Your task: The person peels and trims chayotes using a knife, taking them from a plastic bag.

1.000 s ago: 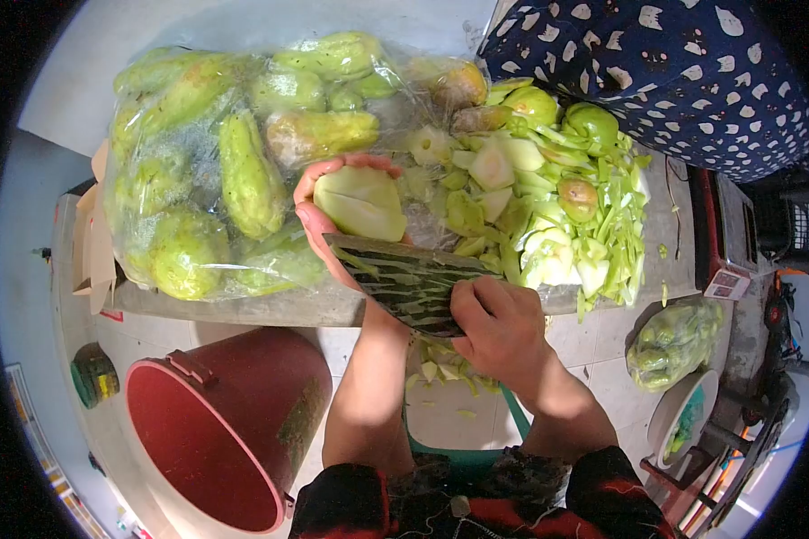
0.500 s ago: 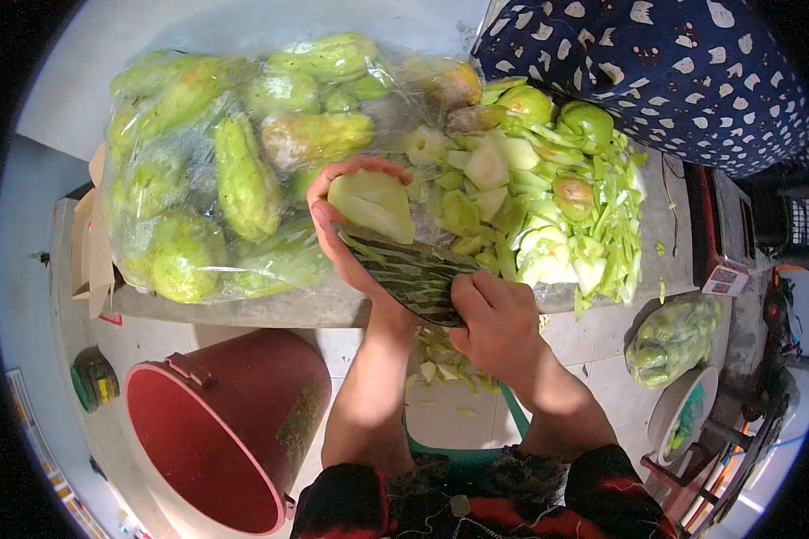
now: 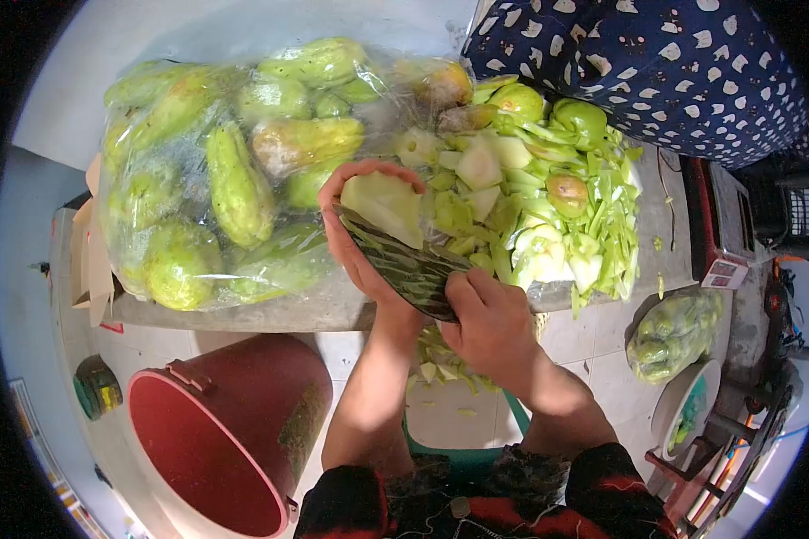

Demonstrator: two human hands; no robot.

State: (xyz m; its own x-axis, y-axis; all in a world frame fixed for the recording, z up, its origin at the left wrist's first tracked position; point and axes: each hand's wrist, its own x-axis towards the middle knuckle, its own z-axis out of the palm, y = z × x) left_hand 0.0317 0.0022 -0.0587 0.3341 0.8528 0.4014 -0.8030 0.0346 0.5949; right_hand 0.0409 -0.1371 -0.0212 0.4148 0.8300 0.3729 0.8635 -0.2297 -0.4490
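My left hand [image 3: 355, 256] is wrapped round a pale peeled chayote [image 3: 379, 205]. A broad knife [image 3: 400, 268] with a dark streaked blade lies against its near side. My right hand [image 3: 487, 314] grips the knife at its right end; the handle is hidden in the fist. Just behind and left of my left hand is a clear plastic bag [image 3: 288, 193] full of green and browning chayotes. Peelings and peeled pieces [image 3: 485, 162] are heaped to the right of the chayote.
A red bin [image 3: 243, 422] stands below the table's [image 3: 243, 319] left part. More chayotes fill a bag [image 3: 679, 334] on the floor at right, beside a white bucket [image 3: 692, 409]. A person in a navy patterned garment [image 3: 638, 67] stands across the table at upper right.
The chayote and my left hand have shifted slightly right and down in view. The knife has slid a little left along the chayote's near side, with my right hand following.
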